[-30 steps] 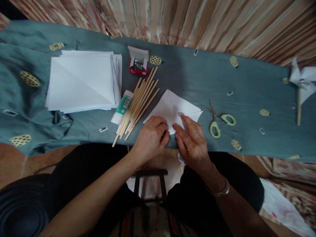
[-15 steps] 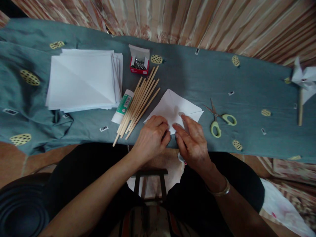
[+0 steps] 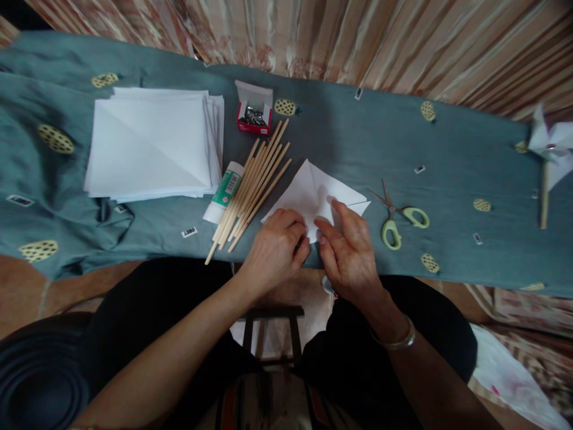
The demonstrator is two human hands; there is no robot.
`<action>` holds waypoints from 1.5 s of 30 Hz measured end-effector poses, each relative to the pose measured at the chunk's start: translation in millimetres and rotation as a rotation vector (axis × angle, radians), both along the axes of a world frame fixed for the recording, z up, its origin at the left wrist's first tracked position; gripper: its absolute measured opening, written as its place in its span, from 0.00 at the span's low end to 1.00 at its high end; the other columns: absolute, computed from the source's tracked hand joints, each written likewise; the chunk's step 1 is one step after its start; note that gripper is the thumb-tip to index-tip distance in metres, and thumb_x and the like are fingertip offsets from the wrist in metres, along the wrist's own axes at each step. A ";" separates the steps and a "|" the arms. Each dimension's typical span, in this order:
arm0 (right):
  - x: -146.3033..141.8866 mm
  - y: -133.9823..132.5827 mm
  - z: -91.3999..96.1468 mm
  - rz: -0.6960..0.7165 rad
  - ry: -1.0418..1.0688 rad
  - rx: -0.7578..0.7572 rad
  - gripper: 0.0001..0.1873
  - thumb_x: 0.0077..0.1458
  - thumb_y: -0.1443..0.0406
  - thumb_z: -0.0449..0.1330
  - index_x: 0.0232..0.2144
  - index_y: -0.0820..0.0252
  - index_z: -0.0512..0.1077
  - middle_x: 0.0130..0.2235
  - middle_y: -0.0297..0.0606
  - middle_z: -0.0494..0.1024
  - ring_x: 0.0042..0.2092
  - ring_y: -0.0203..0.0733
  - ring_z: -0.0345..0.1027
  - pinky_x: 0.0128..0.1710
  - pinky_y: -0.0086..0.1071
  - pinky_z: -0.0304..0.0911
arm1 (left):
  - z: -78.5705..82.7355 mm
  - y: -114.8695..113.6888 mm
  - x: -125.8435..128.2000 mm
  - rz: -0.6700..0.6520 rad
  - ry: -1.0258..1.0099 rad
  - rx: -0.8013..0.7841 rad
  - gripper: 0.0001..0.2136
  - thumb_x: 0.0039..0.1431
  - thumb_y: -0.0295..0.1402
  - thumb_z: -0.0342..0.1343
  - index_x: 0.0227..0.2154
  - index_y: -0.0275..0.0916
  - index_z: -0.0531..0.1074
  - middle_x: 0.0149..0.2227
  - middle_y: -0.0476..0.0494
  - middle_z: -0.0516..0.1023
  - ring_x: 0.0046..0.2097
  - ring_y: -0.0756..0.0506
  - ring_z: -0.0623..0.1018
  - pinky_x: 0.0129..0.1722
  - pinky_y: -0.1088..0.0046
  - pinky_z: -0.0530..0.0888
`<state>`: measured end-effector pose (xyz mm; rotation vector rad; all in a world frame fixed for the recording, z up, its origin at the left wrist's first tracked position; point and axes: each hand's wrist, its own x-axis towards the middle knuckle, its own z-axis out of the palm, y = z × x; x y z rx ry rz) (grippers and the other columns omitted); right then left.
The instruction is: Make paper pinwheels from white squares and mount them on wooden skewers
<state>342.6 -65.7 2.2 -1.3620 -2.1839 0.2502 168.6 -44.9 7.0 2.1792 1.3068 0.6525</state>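
Note:
A folded white paper sheet [image 3: 313, 191] lies on the teal cloth [image 3: 439, 161] near its front edge. My left hand [image 3: 275, 251] rests curled on the paper's near left corner, fingers pressed together on it. My right hand [image 3: 351, 251] lies on the paper's near right part with its fingers stretched out flat, pressing the paper down.
Left of the paper lie several wooden sticks [image 3: 253, 182], a glue tube [image 3: 222, 194], a red box of pins [image 3: 253, 111] and a stack of white sheets [image 3: 152, 143]. Green-handled scissors [image 3: 396, 218] lie to the right. A paper pinwheel on a stick [image 3: 548, 155] is at the far right.
My right hand has slid slightly forward along the paper. The left hand has stayed where it was.

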 end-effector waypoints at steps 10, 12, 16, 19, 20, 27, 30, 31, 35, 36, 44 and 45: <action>-1.7 5.3 -2.1 -0.020 0.000 -0.040 0.20 0.63 0.69 0.51 0.56 0.57 0.68 0.68 0.47 0.58 0.67 0.56 0.53 0.63 0.59 0.55 | 0.8 0.0 0.8 0.001 0.009 0.004 0.06 0.60 0.27 0.51 0.32 0.35 0.73 0.38 0.39 0.75 0.43 0.42 0.73 0.45 0.61 0.75; -3.1 6.2 -2.1 -0.025 -0.005 -0.038 0.20 0.63 0.69 0.51 0.56 0.58 0.68 0.67 0.48 0.59 0.67 0.56 0.53 0.63 0.59 0.55 | 1.1 0.1 0.8 0.000 0.013 -0.002 0.06 0.60 0.27 0.51 0.32 0.34 0.73 0.38 0.39 0.75 0.43 0.42 0.73 0.46 0.62 0.75; -2.0 7.8 3.0 -0.022 0.001 -0.008 0.19 0.63 0.69 0.52 0.54 0.58 0.69 0.66 0.48 0.62 0.66 0.55 0.55 0.62 0.56 0.57 | 2.0 0.4 0.4 -0.004 0.018 -0.009 0.07 0.60 0.27 0.51 0.31 0.34 0.73 0.38 0.39 0.75 0.43 0.42 0.73 0.45 0.62 0.75; 5.5 9.1 10.5 -0.049 0.032 0.014 0.18 0.62 0.66 0.55 0.54 0.58 0.70 0.63 0.47 0.65 0.64 0.55 0.59 0.61 0.54 0.59 | 2.2 0.9 0.0 -0.009 0.011 -0.010 0.06 0.60 0.27 0.52 0.31 0.34 0.73 0.38 0.39 0.75 0.42 0.42 0.73 0.45 0.62 0.74; 9.1 9.4 13.1 -0.062 0.045 0.009 0.18 0.62 0.65 0.55 0.53 0.58 0.71 0.63 0.47 0.66 0.63 0.55 0.60 0.61 0.53 0.60 | 2.1 1.1 -0.1 -0.011 0.008 -0.010 0.06 0.59 0.26 0.52 0.31 0.33 0.74 0.38 0.39 0.75 0.42 0.42 0.73 0.45 0.62 0.74; 37.4 8.0 21.1 -0.097 0.195 -0.177 0.14 0.64 0.63 0.53 0.49 0.55 0.74 0.57 0.43 0.74 0.59 0.51 0.67 0.59 0.53 0.63 | 1.7 1.6 0.0 -0.009 0.009 0.002 0.06 0.60 0.26 0.51 0.31 0.34 0.73 0.39 0.38 0.75 0.42 0.42 0.74 0.45 0.61 0.74; 42.8 7.8 20.1 -0.087 0.193 -0.195 0.15 0.65 0.63 0.52 0.49 0.56 0.74 0.56 0.43 0.75 0.59 0.50 0.67 0.60 0.53 0.62 | 2.1 1.4 -0.2 -0.012 0.017 0.013 0.06 0.60 0.26 0.52 0.31 0.34 0.73 0.39 0.38 0.75 0.42 0.42 0.74 0.45 0.61 0.74; 43.0 8.0 19.8 -0.082 0.170 -0.184 0.15 0.64 0.63 0.53 0.49 0.56 0.74 0.57 0.44 0.74 0.60 0.50 0.67 0.60 0.53 0.61 | 2.1 1.4 -0.2 -0.013 0.018 0.016 0.06 0.60 0.26 0.52 0.31 0.34 0.73 0.38 0.38 0.75 0.42 0.42 0.74 0.45 0.61 0.74; 37.9 9.4 18.5 -0.022 0.054 -0.128 0.18 0.64 0.65 0.52 0.54 0.56 0.71 0.61 0.44 0.69 0.63 0.51 0.62 0.62 0.53 0.59 | 2.1 1.3 -0.3 -0.012 0.018 0.020 0.06 0.60 0.27 0.52 0.31 0.34 0.73 0.38 0.39 0.75 0.42 0.42 0.74 0.46 0.60 0.74; 35.7 9.6 17.7 0.003 0.032 -0.113 0.19 0.64 0.66 0.52 0.56 0.55 0.70 0.63 0.44 0.67 0.64 0.51 0.60 0.62 0.54 0.59 | 2.1 1.3 -0.3 -0.012 0.017 0.019 0.06 0.60 0.27 0.52 0.31 0.34 0.73 0.38 0.39 0.75 0.42 0.42 0.74 0.46 0.60 0.74; 20.8 6.7 5.9 0.100 -0.076 -0.083 0.22 0.63 0.68 0.51 0.58 0.53 0.67 0.70 0.40 0.54 0.69 0.53 0.48 0.66 0.55 0.52 | 3.1 1.5 -0.2 -0.017 0.017 0.011 0.06 0.60 0.26 0.52 0.32 0.33 0.73 0.38 0.38 0.75 0.42 0.42 0.74 0.46 0.60 0.74; 20.1 6.5 4.9 0.100 -0.081 -0.081 0.22 0.63 0.68 0.51 0.58 0.53 0.67 0.70 0.40 0.54 0.69 0.53 0.48 0.66 0.55 0.52 | 3.1 1.5 -0.3 -0.017 0.018 0.009 0.05 0.60 0.26 0.52 0.32 0.34 0.73 0.38 0.39 0.75 0.42 0.42 0.73 0.46 0.60 0.74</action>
